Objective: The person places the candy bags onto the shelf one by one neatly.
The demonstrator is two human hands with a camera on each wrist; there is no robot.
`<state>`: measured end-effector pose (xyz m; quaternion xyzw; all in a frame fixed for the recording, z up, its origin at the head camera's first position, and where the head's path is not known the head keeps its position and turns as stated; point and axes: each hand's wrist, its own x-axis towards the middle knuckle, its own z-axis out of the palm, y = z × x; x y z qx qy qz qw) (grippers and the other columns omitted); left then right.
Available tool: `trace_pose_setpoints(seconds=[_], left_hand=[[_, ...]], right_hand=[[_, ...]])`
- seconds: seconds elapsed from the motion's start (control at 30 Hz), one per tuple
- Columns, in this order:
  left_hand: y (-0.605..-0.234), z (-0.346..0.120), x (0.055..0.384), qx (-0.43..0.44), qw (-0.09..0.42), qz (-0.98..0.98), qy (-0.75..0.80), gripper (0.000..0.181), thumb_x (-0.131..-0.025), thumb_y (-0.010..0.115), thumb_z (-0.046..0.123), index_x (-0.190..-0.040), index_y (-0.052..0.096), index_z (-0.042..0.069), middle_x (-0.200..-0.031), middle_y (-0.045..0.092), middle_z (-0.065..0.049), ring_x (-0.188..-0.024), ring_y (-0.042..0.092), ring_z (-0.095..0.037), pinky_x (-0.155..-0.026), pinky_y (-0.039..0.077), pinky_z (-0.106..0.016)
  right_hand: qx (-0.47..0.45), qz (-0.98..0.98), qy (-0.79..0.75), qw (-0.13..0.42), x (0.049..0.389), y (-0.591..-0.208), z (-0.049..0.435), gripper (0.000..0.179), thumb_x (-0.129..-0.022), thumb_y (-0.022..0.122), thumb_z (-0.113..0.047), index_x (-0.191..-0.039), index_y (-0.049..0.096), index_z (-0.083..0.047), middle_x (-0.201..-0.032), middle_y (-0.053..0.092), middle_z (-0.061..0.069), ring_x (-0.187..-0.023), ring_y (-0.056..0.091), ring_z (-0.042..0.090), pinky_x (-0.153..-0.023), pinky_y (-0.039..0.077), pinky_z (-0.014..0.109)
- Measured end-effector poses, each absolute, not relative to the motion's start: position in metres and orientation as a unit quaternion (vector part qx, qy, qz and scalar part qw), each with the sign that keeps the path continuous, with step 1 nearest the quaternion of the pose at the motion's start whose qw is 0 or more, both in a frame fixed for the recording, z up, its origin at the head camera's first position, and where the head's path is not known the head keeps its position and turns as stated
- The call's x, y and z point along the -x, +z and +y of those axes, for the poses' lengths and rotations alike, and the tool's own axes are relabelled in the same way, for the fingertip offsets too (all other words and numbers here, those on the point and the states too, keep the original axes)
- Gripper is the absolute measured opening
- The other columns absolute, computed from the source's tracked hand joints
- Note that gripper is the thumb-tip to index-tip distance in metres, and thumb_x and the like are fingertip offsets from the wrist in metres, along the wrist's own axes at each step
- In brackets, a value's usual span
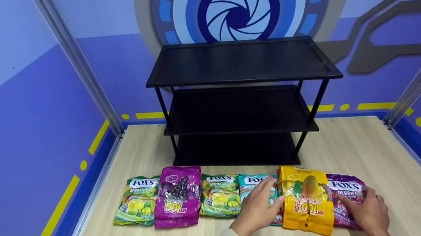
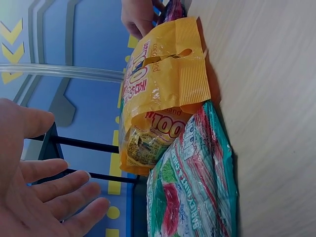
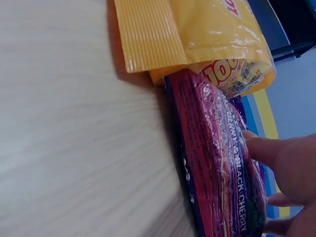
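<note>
My left hand is held over the teal mint candy bag, fingers extended and thumb near the yellow bag's left edge. In the left wrist view its fingers are spread with nothing between them. My right hand grips the purple Fox's berries candy bag at the row's right end, thumb on its front and fingers at its right edge. Between the hands lies the yellow Lot 100 gummy bag, overlapping its neighbours. The right wrist view shows the berries bag flat on the table beside the yellow bag.
Further left in the row lie a green Fox's spring tea bag, a magenta Lot 100 bag and another green spring tea bag. A black three-tier shelf stands behind them on the wooden table, enclosed by blue-purple walls.
</note>
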<state>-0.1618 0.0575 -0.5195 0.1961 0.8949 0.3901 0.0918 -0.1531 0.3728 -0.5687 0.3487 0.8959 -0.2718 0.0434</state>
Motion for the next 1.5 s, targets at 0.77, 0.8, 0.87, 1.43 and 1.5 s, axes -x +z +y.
trace_pose_setpoints(seconds=[0.77, 0.8, 0.87, 1.43, 1.5], left_hand=[[-0.526, 0.059, 0.161, -0.176, 0.109, 0.896, 0.394, 0.045, -0.097, 0.051, 0.049, -0.139, 0.047, 0.032, -0.144, 0.045, 0.015, -0.129, 0.05, -0.01, -0.107, 0.046, -0.039], [-0.526, 0.06, 0.161, -0.174, 0.11, 0.896, 0.393, 0.045, -0.097, 0.051, 0.048, -0.138, 0.047, 0.032, -0.144, 0.046, 0.015, -0.129, 0.05, -0.01, -0.107, 0.046, -0.039], [-0.526, 0.061, 0.16, -0.17, 0.113, 0.897, 0.391, 0.045, -0.096, 0.052, 0.049, -0.138, 0.048, 0.032, -0.144, 0.046, 0.015, -0.128, 0.05, -0.009, -0.107, 0.046, -0.038], [-0.528, 0.062, 0.16, -0.164, 0.117, 0.896, 0.396, 0.045, -0.096, 0.052, 0.049, -0.138, 0.047, 0.033, -0.144, 0.046, 0.015, -0.129, 0.05, -0.01, -0.107, 0.046, -0.04], [-0.529, 0.062, 0.159, -0.165, 0.116, 0.895, 0.397, 0.045, -0.096, 0.052, 0.049, -0.138, 0.047, 0.033, -0.144, 0.046, 0.016, -0.129, 0.05, -0.01, -0.107, 0.046, -0.041]], right_hand=[[-0.349, 0.879, -0.324, -0.012, 0.155, -0.565, 0.384, 0.072, -0.095, 0.062, -0.023, -0.152, 0.023, -0.003, -0.15, 0.028, 0.032, -0.135, 0.028, 0.052, -0.114, 0.023, 0.062], [-0.347, 0.881, -0.322, -0.022, 0.155, -0.565, 0.384, 0.07, -0.095, 0.062, -0.022, -0.151, 0.025, -0.003, -0.149, 0.029, 0.032, -0.135, 0.029, 0.052, -0.114, 0.023, 0.062], [-0.347, 0.88, -0.323, -0.037, 0.153, -0.565, 0.384, 0.068, -0.095, 0.062, -0.021, -0.151, 0.027, -0.004, -0.149, 0.03, 0.031, -0.136, 0.029, 0.051, -0.114, 0.023, 0.062], [-0.326, 0.86, -0.321, -0.224, 0.136, -0.548, 0.371, 0.043, -0.096, 0.057, -0.016, -0.139, 0.053, -0.012, -0.139, 0.051, 0.021, -0.13, 0.046, 0.044, -0.108, 0.033, 0.055], [-0.319, 0.857, -0.319, -0.249, 0.135, -0.545, 0.369, 0.042, -0.095, 0.059, -0.015, -0.137, 0.055, -0.013, -0.137, 0.054, 0.019, -0.128, 0.049, 0.043, -0.106, 0.035, 0.055]])
